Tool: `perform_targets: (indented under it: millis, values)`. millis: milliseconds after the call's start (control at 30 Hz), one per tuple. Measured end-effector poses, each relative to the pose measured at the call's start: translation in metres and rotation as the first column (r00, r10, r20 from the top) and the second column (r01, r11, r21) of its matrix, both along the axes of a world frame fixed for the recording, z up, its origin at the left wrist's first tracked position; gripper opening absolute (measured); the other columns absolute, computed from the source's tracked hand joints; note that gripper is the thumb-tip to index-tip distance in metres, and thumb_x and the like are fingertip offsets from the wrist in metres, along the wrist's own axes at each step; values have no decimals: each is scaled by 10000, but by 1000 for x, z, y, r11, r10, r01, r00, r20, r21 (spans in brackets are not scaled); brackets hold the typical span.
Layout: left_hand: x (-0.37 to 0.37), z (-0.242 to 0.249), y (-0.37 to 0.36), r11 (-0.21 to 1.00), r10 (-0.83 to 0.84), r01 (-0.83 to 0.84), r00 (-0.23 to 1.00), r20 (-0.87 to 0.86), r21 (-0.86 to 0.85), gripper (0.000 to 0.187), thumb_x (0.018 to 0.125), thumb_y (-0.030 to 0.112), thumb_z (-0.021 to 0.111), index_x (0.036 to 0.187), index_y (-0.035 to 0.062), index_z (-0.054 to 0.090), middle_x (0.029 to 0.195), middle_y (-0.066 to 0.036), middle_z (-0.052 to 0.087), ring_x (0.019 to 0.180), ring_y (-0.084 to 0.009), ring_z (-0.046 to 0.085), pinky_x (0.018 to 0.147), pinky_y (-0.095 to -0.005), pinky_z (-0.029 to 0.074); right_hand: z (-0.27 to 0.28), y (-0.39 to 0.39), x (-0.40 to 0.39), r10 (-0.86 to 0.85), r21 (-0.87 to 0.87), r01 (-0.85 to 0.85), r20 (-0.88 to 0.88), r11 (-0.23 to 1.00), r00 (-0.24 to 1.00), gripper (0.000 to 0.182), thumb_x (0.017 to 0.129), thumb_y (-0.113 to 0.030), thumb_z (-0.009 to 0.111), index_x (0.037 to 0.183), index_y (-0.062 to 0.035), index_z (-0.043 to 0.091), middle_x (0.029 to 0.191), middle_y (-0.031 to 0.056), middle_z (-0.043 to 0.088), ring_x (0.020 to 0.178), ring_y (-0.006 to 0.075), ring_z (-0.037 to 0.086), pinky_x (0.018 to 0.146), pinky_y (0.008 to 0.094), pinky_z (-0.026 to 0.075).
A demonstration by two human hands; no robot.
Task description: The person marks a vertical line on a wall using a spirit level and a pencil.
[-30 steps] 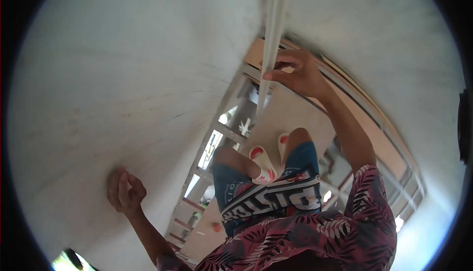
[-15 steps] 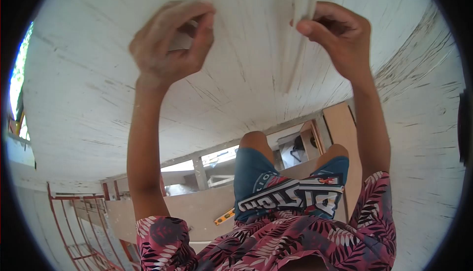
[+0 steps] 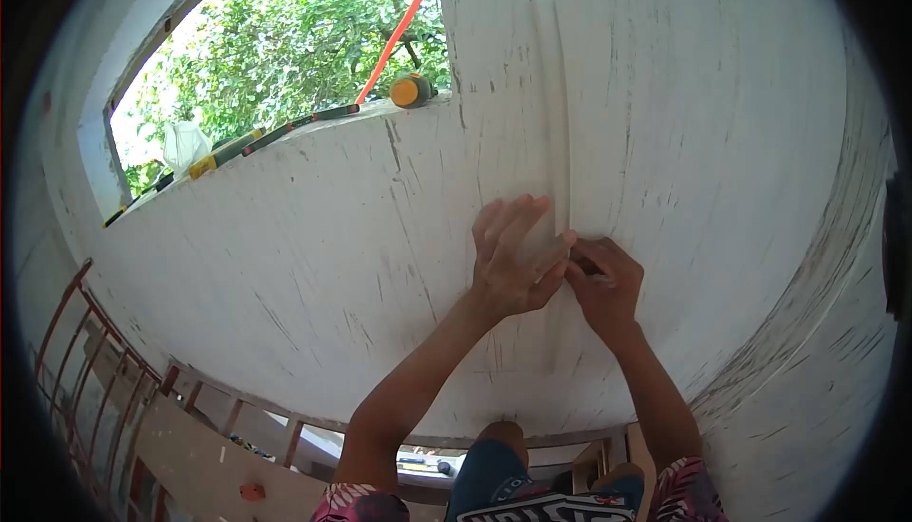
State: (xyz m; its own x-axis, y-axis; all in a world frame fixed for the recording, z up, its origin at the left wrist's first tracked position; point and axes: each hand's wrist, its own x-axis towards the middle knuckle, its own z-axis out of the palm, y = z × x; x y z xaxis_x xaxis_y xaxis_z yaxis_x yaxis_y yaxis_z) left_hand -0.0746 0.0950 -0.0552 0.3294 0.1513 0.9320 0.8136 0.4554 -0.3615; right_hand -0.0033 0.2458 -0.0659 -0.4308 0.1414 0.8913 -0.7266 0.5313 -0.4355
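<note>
Pressing a pale strip (image 3: 560, 142) against the wall (image 3: 712, 142), both hands meet.

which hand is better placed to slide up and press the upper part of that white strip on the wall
Left, probably. The left hand lies flat and open on the strip, fingers pointing up it. The right hand is curled, pinching at the strip lower down.

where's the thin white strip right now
In the head view the thin white strip stands upright against the white wall, right of centre, with the left hand flat beside it and the right hand pinching its lower part.
</note>
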Motion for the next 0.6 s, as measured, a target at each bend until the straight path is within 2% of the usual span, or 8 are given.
perform_targets:
  millis: [33,167,233,367,433,467,533,600]
  values:
    - [2,0,2,998,63,-62,998,29,-23,330,958,278,599,1268,185,665,1349,-164,568,1273,-330,515,1119,-500,336,-1,-2,-2,-86,38,90,-90,995,992,229,772,-12,823,981,3,731,831,104,710,698,196,709,612,292,564]
    - [8,0,8,993,114,-110,990,88,-43,327,977,245,566,1277,172,675,1418,-159,540,1335,-316,494,1165,-495,273,-6,0,-5,-116,47,122,-118,991,986,189,769,3,807,935,-7,717,807,110,703,663,212,699,564,304,548]
    - [10,1,8,970,230,-219,967,112,-103,347,971,226,558,1290,142,665,1442,-153,529,1349,-287,497,1182,-491,240,-12,2,-8,-199,118,217,-150,969,969,164,767,2,794,902,-21,703,801,103,700,628,208,682,532,313,526]
    - [14,1,9,969,238,-230,965,106,-90,367,953,209,565,1296,120,658,1447,-150,527,1345,-283,507,1186,-493,229,-14,1,-5,-222,155,264,-245,952,944,178,759,-18,793,900,-31,686,761,90,685,604,202,668,512,312,507]
    - [12,0,10,971,230,-219,964,134,-92,378,938,186,574,1301,125,656,1449,-141,526,1344,-279,506,1185,-490,234,-15,-1,2,-220,173,249,-171,953,960,231,749,-69,820,941,-18,702,743,108,686,625,200,685,582,306,544]
    - [12,1,9,972,230,-221,966,118,-83,378,938,186,574,1301,125,656,1449,-141,526,1344,-279,506,1185,-490,234,-18,-1,5,-218,174,251,-189,952,957,231,749,-69,820,941,-18,702,743,108,686,625,200,685,582,306,544]
    - [12,0,10,967,252,-244,961,113,-78,401,912,164,602,1308,126,649,1453,-136,524,1346,-272,503,1184,-489,238,-32,0,13,-305,192,306,-39,932,952,316,723,-163,859,947,-18,689,736,91,687,606,201,677,564,309,538]
    - [9,-1,10,966,256,-251,963,87,-61,416,905,163,601,1319,129,633,1468,-120,508,1354,-264,491,1168,-496,264,-52,-2,18,-354,201,340,39,919,934,346,731,-260,866,913,-43,668,686,70,661,558,194,655,523,323,521]
